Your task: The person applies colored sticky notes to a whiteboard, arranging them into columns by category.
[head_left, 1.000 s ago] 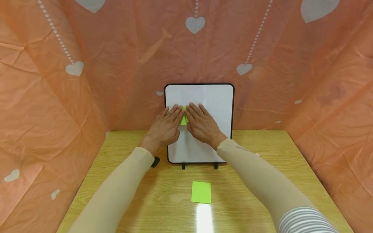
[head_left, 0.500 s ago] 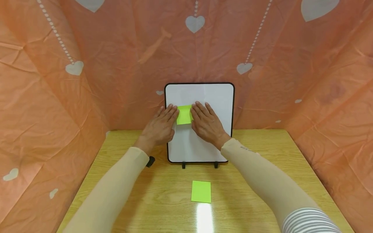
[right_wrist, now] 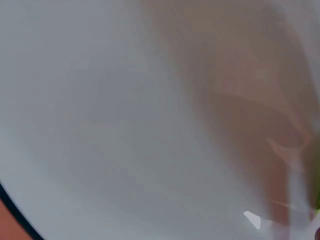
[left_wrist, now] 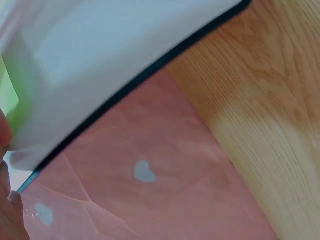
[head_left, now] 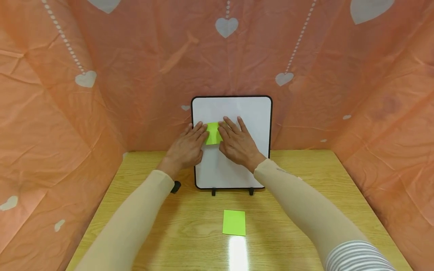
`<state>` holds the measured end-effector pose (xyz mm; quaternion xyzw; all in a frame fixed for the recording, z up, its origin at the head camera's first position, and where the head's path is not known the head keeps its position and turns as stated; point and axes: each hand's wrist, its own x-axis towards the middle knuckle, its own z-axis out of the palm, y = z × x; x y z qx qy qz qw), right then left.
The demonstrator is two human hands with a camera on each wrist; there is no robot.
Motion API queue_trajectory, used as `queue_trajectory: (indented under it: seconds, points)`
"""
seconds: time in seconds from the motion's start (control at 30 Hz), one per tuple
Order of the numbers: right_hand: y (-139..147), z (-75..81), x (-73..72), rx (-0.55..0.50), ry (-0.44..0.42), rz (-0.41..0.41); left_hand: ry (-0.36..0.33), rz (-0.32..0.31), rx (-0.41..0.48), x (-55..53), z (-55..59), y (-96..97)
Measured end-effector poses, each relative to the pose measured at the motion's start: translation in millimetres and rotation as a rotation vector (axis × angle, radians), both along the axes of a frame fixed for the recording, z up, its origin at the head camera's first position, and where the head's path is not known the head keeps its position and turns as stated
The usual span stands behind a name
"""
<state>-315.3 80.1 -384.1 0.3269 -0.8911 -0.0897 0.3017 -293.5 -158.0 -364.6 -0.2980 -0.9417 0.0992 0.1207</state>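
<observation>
Both hands are at the note [head_left: 213, 134], a green square set left of the middle on the white board [head_left: 234, 171]. The left hand [head_left: 185, 148] lays nearly straight fingers, close together, at its left edge; the right hand [head_left: 240, 146] does the same at its right edge, its fingers fanned wider. Neither appears to grip anything; how hard they press, I cannot tell.

The likeliest trouble is the note lifting with a fingertip or creasing if the two hands push unevenly; a faint shading across it may be a bulge. A hard push could also tip or slide the board, whose lower edge meets only two small black feet [head_left: 213, 192] in sight.

The note faces the person, its lower edge almost level, the right end a touch higher. Being about square, it shows no clear long axis. The board stands upright.

Nearer on the surface [head_left: 190, 233], well apart from the hands, a green pad [head_left: 234, 223] lies flat, nearly squared to the board. A black thing [head_left: 176, 187] sits by the left wrist.
</observation>
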Motion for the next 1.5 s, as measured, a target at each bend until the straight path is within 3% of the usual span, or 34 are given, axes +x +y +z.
queue_trajectory:
  seconds: [0.2,0.37,0.53,0.7,0.87,1.07,1.27,1.5]
  points:
    - [7.3,-0.8,2.6,-0.045,0.062,-0.016,-0.005,0.016,0.021,1.5,2.0,-4.2]
    - [-3.1,1.4,2.2,-0.06,0.02,0.045,-0.013,-0.015,0.051,0.5,5.6,5.6]
    - [-8.5,0.7,3.5,-0.026,-0.024,0.026,-0.02,-0.008,0.021,-1.1,6.9,12.3]
    - [5.8,-4.9,6.0,-0.002,-0.009,-0.025,-0.032,0.013,0.004,-1.0,2.9,1.3]
    - [18.3,-7.1,7.3,-0.019,0.021,-0.016,0.001,0.008,0.009,2.5,-2.0,-11.4]
    - [5.4,-2.4,7.2,-0.021,-0.011,0.005,-0.006,-0.017,0.027,3.1,0.5,0.5]
    - [-2.5,0.4,5.9,0.059,-0.079,-0.055,-0.063,0.044,-0.011,1.7,3.1,12.1]
    - [19.0,-3.0,8.6,0.081,-0.095,-0.108,-0.098,0.075,-0.015,5.4,-1.6,-2.4]
